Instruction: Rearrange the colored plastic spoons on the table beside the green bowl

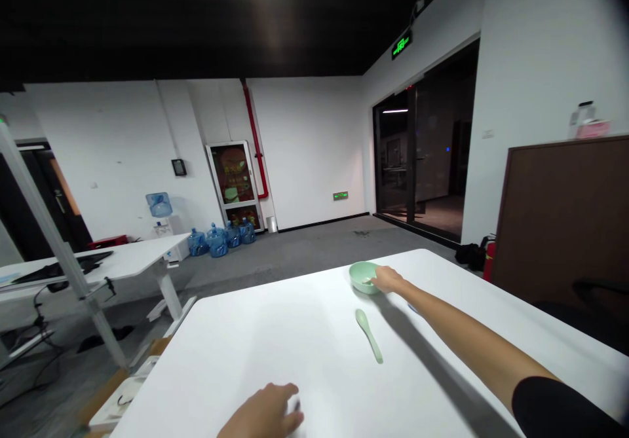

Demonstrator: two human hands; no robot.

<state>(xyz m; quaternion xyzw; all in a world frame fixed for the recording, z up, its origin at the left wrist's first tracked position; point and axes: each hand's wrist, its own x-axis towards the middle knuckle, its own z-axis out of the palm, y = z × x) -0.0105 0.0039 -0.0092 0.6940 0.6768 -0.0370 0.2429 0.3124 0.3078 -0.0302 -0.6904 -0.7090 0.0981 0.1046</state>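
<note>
A light green bowl (361,287) stands upright near the far edge of the white table (275,333). My right hand (388,279) reaches out to its right side, with the fingers closed over the rim. A small pale patch shows inside the bowl by my fingertips, too small to name. Nearer to me, a light green spoon (368,336) lies flat, its handle pointing toward me. My left hand (268,412) is low over the table's near part, thumb and forefinger apart. A small dark thing shows beside those fingers; I cannot tell what it is.
Beyond the table's left side are boxes (115,402) and another white desk (147,251) with a metal post (63,248). Blue water bottles (217,241) stand by the far wall. A brown partition (560,222) rises at the right, near a fire extinguisher (488,259).
</note>
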